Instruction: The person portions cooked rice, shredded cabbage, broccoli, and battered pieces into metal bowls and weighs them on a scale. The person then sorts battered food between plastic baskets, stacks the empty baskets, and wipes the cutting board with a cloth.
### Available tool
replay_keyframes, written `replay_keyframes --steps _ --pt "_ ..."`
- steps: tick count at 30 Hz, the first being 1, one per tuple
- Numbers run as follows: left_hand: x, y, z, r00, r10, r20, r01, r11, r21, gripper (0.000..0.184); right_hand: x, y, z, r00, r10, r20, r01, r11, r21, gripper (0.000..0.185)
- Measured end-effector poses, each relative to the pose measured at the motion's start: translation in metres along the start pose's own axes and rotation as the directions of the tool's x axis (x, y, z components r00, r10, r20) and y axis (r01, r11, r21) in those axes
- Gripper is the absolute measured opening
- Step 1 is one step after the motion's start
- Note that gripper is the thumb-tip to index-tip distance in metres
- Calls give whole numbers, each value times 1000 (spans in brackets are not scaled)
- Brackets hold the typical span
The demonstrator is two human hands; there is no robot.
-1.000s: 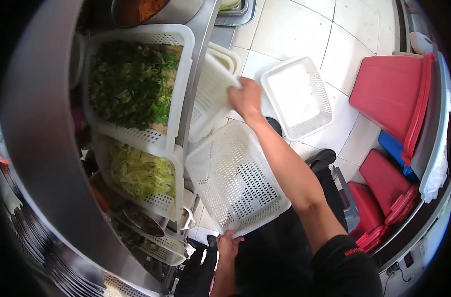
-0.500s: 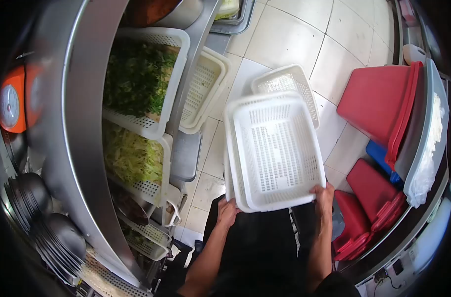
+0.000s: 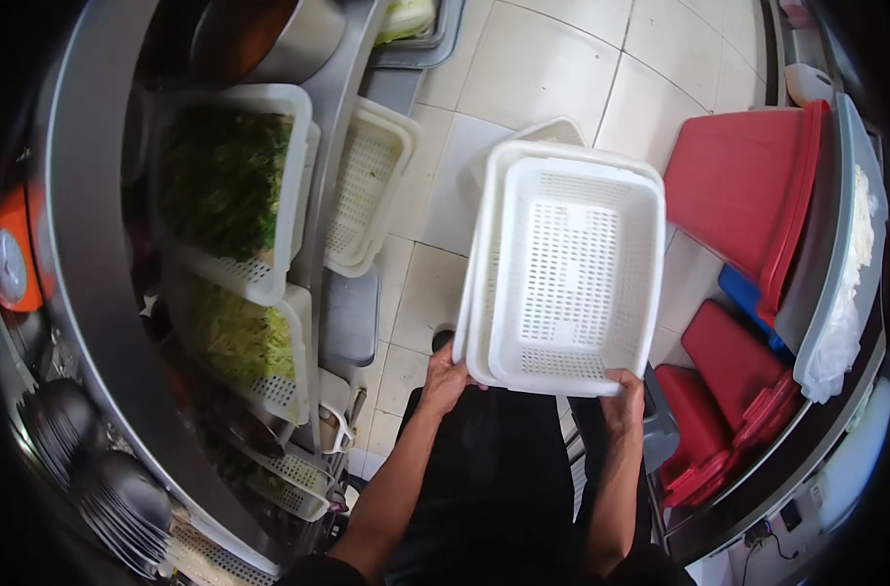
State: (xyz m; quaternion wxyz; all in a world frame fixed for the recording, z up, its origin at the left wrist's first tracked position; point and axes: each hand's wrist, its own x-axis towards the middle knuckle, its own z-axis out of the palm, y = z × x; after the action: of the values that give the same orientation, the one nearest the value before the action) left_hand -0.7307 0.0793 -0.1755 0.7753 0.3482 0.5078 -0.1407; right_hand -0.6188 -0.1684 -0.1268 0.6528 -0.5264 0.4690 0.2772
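Note:
A stack of white perforated plastic baskets is held out in front of my body, tilted so that the bare inside of the top one faces me. My left hand grips the near left corner of the stack, fingers curled under the rims. At the near right corner, my right hand is closed on the rim with its thumb on top. Behind the stack, partly covered by it, another white basket shows at the floor.
Left, a metal shelf bears a basket of chopped greens, a basket of shredded pale leaves and a metal pot. A white basket sits lower. On the right are red bins and a plastic bag.
The held baskets have shifted a little to the right and up in view, now covering more of the basket behind. Both hands keep their grip. The shelf has slid left in view.

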Motion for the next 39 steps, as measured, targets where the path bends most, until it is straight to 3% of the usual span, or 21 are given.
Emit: replay_keyframes --steps 1,6,8,10,12,16,17,20,21,22,24,25,26,27,28,30,32,33,35,36,39 --pt "3 -1 -1 999 33 -2 -32 999 13 24 4 -5 -3 981 155 115 -165 983 83 55" --pt "15 6 -8 997 77 -22 -76 996 55 22 48 20 -39 943 275 188 -247 956 -157 60" --pt "20 -7 -15 989 140 -53 -137 989 55 24 50 30 -39 975 80 205 -85 996 15 70" --pt "14 2 -10 988 151 -42 -142 978 155 27 40 25 -15 986 62 153 -77 993 94 75" --pt "4 25 -7 984 -168 56 168 986 11 32 26 12 14 968 -184 169 196 979 -58 72" --pt "10 40 -35 926 -165 340 184 983 -22 53 35 6 16 952 -212 220 252 952 -174 71" --pt "16 38 -38 927 -191 322 221 973 -61 67 38 5 16 959 -200 199 235 957 -168 71" --pt "36 46 -28 955 -203 216 227 970 -92 70 46 6 16 943 -209 260 282 915 -288 71" --pt "47 50 -20 957 -271 103 248 950 190 62 46 4 19 943 -205 263 296 879 -373 70" --pt "56 44 -19 951 -290 109 266 944 195 62 50 2 21 933 -191 306 312 852 -421 68" --pt "76 28 -23 982 -180 -47 173 787 593 48 60 0 32 912 -193 362 365 784 -503 65" --pt "80 22 -23 976 -144 -165 209 831 515 40 68 -6 35 864 -215 456 495 529 -689 66" --pt "82 19 -26 976 -150 -156 211 826 523 40 81 -9 36 868 -221 444 489 533 -691 66" --pt "83 17 -33 969 -149 -197 231 829 509 41 97 -11 35 908 -224 353 369 826 -427 68" --pt "83 12 -40 958 -150 -245 257 832 493 42 114 -10 32 945 -184 271 211 975 -75 72" --pt "76 0 -52 942 -181 -284 287 873 395 39 169 10 22 986 -167 -7 167 984 55 80" --pt "64 -8 -65 894 -335 -299 403 892 204 43 235 52 10 946 -80 -314 -30 943 -332 82" --pt "51 -2 -61 889 -354 -291 410 897 162 43 264 74 -2 949 -61 -309 -45 944 -326 82" --pt "25 -7 -80 824 -445 -352 527 829 186 47 317 116 -22 872 208 -443 -352 896 -271 84" --pt "8 12 -62 861 -410 -301 460 880 119 49 340 134 -24 837 236 -494 -349 925 -149 80" --pt "-36 -4 -75 902 -280 -328 304 952 22 45 361 137 -7 918 317 -239 -344 936 -79 74"
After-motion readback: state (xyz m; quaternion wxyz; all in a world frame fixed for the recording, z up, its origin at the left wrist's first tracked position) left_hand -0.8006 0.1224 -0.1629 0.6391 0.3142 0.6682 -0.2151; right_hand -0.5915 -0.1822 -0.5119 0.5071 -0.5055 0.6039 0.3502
